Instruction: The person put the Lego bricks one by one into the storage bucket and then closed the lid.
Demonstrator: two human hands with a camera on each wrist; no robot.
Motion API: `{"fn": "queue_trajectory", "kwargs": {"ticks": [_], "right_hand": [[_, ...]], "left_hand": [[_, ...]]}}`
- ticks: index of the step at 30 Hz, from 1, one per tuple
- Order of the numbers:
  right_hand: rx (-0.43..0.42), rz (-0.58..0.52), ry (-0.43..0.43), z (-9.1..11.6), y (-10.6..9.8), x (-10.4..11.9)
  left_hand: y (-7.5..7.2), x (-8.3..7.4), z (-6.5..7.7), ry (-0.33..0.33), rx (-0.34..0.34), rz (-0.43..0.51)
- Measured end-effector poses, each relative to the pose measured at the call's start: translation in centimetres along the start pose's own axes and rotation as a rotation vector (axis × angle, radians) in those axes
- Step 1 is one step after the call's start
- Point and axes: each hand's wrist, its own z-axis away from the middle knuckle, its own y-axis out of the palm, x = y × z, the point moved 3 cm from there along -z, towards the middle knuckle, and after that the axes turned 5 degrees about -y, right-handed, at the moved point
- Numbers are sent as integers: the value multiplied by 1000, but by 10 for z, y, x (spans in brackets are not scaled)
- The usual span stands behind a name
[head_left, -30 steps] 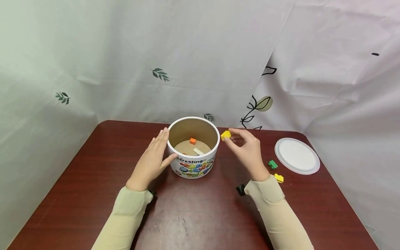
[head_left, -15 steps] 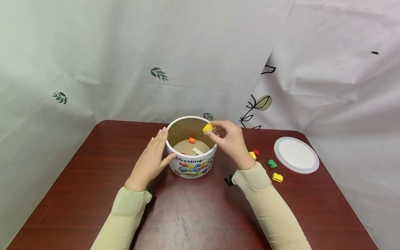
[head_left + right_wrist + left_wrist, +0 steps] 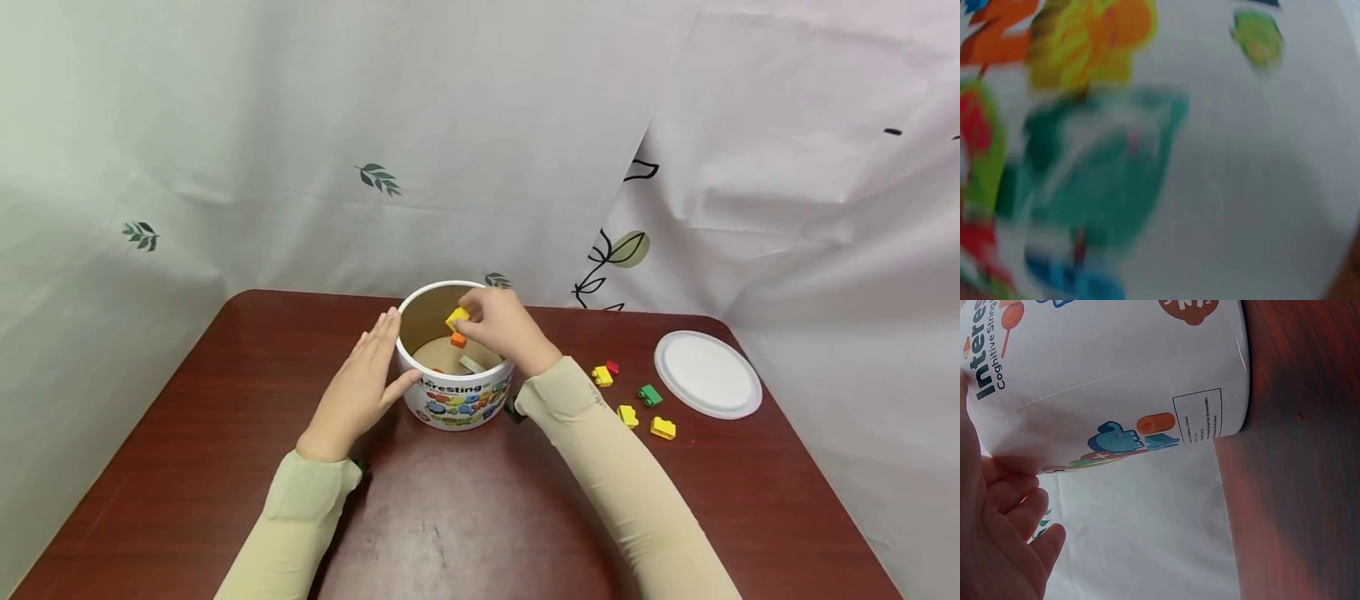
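A round white tub with colourful printing stands upright on the table, its top uncovered. My left hand lies against the tub's left side with fingers straight, fingertips right at the rim. Over the tub's opening, my right hand pinches a yellow building block between thumb and fingers. Down inside the tub are an orange block and a pale flat piece. Close up, the left wrist view has the tub wall beside the left fingers. Blurred tub print fills the right wrist view.
Right of the tub lie several loose blocks: a red one, a green one and yellow ones, such as a yellow block nearest the front. A white round lid lies at the table's right edge. A patterned curtain hangs behind.
My right hand has carried the yellow block leftward from outside the tub's right rim to over its opening. Its arm now uncovers more loose blocks. The left hand has stayed against the tub.
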Motion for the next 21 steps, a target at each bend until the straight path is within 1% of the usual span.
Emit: {"fn": "queue_trajectory", "kwargs": {"ticks": [3, 5, 8, 11, 14, 17, 19, 21], "right_hand": [[-23, -47, 53, -3, 6, 3], [-41, -78, 71, -3, 10, 3], [-72, -89, 62, 0, 10, 3], [-131, -117, 21, 7, 4, 3], [-210, -144, -42, 18, -6, 1], [-320, -174, -115, 34, -14, -5], [-406, -200, -134, 46, -18, -12], [-477, -234, -127, 58, -21, -22]], "left_hand": [[0, 0, 1, 4, -1, 5], [-1, 0, 1, 1, 3, 9], [-2, 0, 2, -4, 3, 7], [-2, 0, 2, -9, -1, 6], [-1, 1, 1, -11, -7, 11], [-1, 1, 1, -6, -10, 17], [-1, 1, 1, -5, -7, 19], [-1, 0, 1, -6, -5, 22]]}}
